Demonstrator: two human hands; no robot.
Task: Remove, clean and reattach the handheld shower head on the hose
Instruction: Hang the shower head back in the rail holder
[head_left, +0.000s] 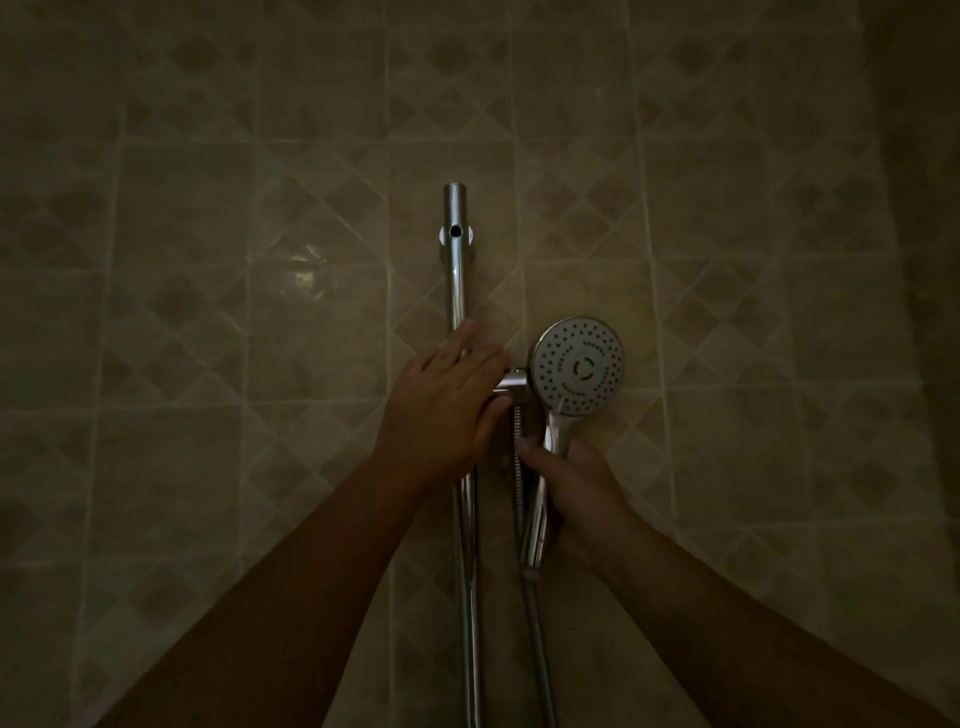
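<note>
Chrome gleams dimly on the shower head (577, 368), which sits just right of a vertical rail (457, 280) fixed to a beige tiled wall (208, 260). Its round face, dotted with spray holes, is turned toward the camera, and its handle runs down into the right hand (576, 499), whose fingers and thumb are wrapped round the handle. A ribbed metal hose (537, 639) leaves the bottom of the handle and drops out of view, with another stretch of hose showing between the rail and the handle. The left hand (441, 400) lies over the rail with fingers fairly straight, its thumb against the small chrome holder (514, 384) beside the head; whether it grips the holder cannot be told. The two hands are close but not touching.
</note>
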